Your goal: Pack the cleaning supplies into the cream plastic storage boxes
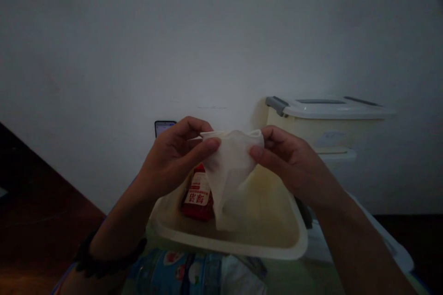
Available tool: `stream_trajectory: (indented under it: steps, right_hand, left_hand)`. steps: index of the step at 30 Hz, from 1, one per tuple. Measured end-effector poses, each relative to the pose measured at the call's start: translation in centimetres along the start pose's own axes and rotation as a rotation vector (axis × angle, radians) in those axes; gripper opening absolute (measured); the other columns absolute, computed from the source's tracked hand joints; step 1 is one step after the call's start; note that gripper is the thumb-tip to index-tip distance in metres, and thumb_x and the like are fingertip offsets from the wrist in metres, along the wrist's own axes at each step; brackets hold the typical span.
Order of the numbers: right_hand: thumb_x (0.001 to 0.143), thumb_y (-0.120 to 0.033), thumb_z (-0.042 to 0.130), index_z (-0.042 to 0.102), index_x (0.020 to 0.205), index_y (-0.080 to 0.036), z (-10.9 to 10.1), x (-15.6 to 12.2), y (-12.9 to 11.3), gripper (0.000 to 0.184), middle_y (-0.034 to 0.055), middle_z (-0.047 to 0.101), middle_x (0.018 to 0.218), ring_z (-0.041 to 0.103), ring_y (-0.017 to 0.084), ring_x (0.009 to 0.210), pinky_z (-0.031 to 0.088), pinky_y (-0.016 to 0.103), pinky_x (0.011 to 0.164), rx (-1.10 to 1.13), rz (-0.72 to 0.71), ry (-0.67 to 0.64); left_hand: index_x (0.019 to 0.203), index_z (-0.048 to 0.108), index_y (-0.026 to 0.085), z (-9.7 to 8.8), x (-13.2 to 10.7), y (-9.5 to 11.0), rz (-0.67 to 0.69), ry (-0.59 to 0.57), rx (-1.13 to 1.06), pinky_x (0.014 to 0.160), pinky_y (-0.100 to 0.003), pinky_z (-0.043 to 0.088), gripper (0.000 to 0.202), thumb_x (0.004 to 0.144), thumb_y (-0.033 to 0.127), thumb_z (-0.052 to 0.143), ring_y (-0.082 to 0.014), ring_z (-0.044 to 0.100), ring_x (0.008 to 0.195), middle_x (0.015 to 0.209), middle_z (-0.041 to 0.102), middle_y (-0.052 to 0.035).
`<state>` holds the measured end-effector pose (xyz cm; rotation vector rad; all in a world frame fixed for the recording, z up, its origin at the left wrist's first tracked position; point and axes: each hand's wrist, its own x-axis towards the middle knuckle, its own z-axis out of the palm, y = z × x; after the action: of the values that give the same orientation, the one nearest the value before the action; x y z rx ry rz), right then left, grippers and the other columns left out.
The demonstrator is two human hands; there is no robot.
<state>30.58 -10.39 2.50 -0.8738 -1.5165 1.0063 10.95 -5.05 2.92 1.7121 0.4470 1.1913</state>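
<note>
A thin white cloth piece (230,166) hangs between my hands, its top edge folded over and its body narrowing downward. At its upper left corner, my left hand (183,154) pinches it between thumb and fingers. The upper right corner is gripped the same way by my right hand (285,156). Below the cloth is a cream plastic basin (256,250), and the cloth's lower end hangs in front of the basin's inside. A red packet or bottle with a pale label (199,196) lies in the basin's left part, partly covered by the cloth and my left hand.
Behind my left hand, a phone (164,125) stands against the white wall (221,46). At right is a cream storage box with a white and grey lid (332,108). A blue printed package (173,274) lies in front of the basin.
</note>
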Motion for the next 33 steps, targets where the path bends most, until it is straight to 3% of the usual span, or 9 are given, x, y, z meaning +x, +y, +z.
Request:
stream_trajectory:
  steps: [9, 17, 23, 27, 30, 33]
  right_hand:
    - [0.08, -0.027, 0.067, 0.054, 0.076, -0.019, 0.1, 0.1, -0.1, 0.016, -0.006, 0.052, 0.067, 0.048, 0.005, 0.059, 0.041, 0.014, 0.052, -0.059, -0.007, 0.022]
    - [0.078, -0.028, 0.068, 0.066, 0.077, -0.02, -1.0, 0.0, -0.4, 0.009, -0.004, 0.062, 0.065, 0.053, 0.006, 0.058, 0.044, 0.014, 0.051, -0.18, -0.11, 0.144]
    - [0.08, -0.03, 0.067, 0.073, 0.076, -0.024, -2.2, -0.1, -0.4, 0.009, -0.0039, 0.068, 0.068, 0.058, 0.008, 0.063, 0.047, 0.015, 0.055, -0.344, -0.186, 0.19]
    - [0.083, -0.032, 0.063, 0.074, 0.074, -0.025, -2.5, -0.2, -0.5, 0.016, -0.0026, 0.068, 0.068, 0.057, 0.009, 0.062, 0.047, 0.018, 0.055, -0.446, -0.208, 0.21]
    - [0.084, -0.032, 0.062, 0.073, 0.072, -0.023, -2.2, -0.2, -0.6, 0.019, -0.0015, 0.066, 0.066, 0.057, 0.01, 0.059, 0.047, 0.02, 0.053, -0.415, -0.198, 0.192]
    - [0.08, -0.03, 0.067, 0.07, 0.077, -0.022, -1.8, -0.2, -0.4, 0.01, -0.0014, 0.068, 0.068, 0.059, 0.01, 0.06, 0.049, 0.021, 0.053, -0.318, -0.167, 0.188]
  left_hand:
    - [0.087, 0.058, 0.019, -0.6, -0.4, -0.1, -0.058, -0.152, 0.033, 0.058, -0.017, 0.052, 0.019, 0.074, 0.015, 0.072, -0.0081, 0.06, 0.063, 0.074, 0.063, 0.0023]
    - [0.078, 0.062, 0.017, -0.8, -0.2, -0.3, -0.048, -0.055, 0.092, 0.054, -0.017, 0.053, 0.018, 0.068, 0.015, 0.076, -0.0094, 0.062, 0.06, 0.073, 0.065, 0.0022]
    - [0.076, 0.068, 0.017, -0.9, -0.3, 0.2, 0.031, -0.027, 0.272, 0.058, -0.014, 0.05, 0.001, 0.076, 0.017, 0.069, -0.008, 0.061, 0.063, 0.069, 0.068, 0.0019]
    - [0.073, 0.069, 0.017, -0.7, -0.1, 0.6, 0.095, 0.01, 0.369, 0.058, -0.015, 0.049, 0.011, 0.081, 0.022, 0.064, -0.0089, 0.06, 0.062, 0.067, 0.068, 0.0014]
    - [0.07, 0.066, 0.017, -0.7, 0.0, 0.5, 0.101, 0.014, 0.321, 0.053, -0.015, 0.047, 0.016, 0.084, 0.023, 0.061, -0.0076, 0.056, 0.057, 0.063, 0.065, 0.0029]
    - [0.068, 0.063, 0.016, -0.8, 0.0, 0.3, 0.068, 0.008, 0.275, 0.05, -0.014, 0.046, 0.015, 0.081, 0.023, 0.064, -0.0071, 0.054, 0.055, 0.061, 0.061, 0.003]
